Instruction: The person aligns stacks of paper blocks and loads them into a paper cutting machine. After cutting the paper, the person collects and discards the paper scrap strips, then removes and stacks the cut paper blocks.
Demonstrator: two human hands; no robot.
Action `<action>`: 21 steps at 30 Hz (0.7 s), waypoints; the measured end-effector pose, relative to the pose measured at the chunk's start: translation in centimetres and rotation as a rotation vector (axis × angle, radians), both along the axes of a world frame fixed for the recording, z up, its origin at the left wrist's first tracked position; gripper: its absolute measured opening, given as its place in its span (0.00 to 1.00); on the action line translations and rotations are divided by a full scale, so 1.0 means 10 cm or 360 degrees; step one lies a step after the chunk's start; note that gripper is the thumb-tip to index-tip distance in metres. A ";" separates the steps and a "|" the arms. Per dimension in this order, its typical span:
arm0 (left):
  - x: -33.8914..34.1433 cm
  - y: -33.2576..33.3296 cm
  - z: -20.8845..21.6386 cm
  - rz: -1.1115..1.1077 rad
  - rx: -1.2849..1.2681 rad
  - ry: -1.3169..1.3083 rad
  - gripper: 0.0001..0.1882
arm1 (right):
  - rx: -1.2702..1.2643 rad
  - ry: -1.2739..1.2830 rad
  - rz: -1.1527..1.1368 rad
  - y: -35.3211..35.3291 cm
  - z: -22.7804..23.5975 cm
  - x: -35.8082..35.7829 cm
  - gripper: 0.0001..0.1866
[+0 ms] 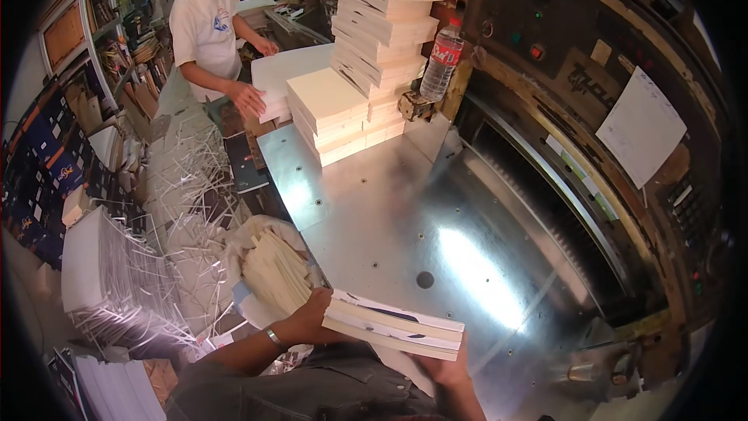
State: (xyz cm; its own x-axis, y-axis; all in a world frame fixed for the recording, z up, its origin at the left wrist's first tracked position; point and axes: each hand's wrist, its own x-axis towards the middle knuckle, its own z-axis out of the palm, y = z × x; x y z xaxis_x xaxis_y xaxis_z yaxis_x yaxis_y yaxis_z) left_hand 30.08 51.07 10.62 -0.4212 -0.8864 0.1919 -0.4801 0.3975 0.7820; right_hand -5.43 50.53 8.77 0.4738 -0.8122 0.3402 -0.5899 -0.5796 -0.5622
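Between my two hands is a short stack of thick paper blocks (393,327), held level close to my body at the near edge of the metal table. My left hand (313,318) grips the stack's left end, a metal band on its wrist. At the right end my right hand (446,362) clasps it from below, its fingers partly hidden. Dark marks show along the blocks' edges. On the table's far side rises a tall pile of similar paper blocks (386,19), with a lower pile of cream blocks (327,101) in front of it.
The metal table (366,218) adjoins a large cutting machine (538,179) on the right. A plastic bottle (442,58) stands beside the tall pile. Another person (210,39) touches white sheets (292,66) at the far left. Paper strips (187,164) litter the left, near a sack of offcuts (273,265).
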 end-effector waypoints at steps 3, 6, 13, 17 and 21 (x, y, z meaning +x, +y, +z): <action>0.03 -0.03 -0.01 -0.0080 -0.0142 -0.0306 0.30 | 0.0351 -0.0137 -0.0062 0.03 0.00 0.00 0.26; 0.05 0.00 -0.06 0.0021 -0.0160 -0.0065 0.30 | 0.0254 -0.0112 -0.0040 0.00 0.03 -0.01 0.25; 0.09 0.02 -0.13 0.0005 -0.0192 -0.0152 0.33 | 0.0155 -0.0074 -0.0052 0.02 0.05 0.02 0.23; 0.08 0.09 -0.14 0.0081 -0.0193 -0.0179 0.32 | 0.0082 -0.0076 0.0000 -0.01 0.02 0.04 0.22; 0.09 0.07 -0.07 0.0019 0.0029 -0.0099 0.37 | 0.0015 -0.0025 0.0024 -0.03 0.14 0.05 0.21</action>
State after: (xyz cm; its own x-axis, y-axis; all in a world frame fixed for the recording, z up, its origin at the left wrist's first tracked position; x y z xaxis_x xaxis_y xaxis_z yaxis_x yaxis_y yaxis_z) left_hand 30.97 51.73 9.95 -0.4215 -0.8944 0.1496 -0.5325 0.3776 0.7575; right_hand -4.92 50.21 10.21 0.4808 -0.8082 0.3402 -0.5722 -0.5831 -0.5766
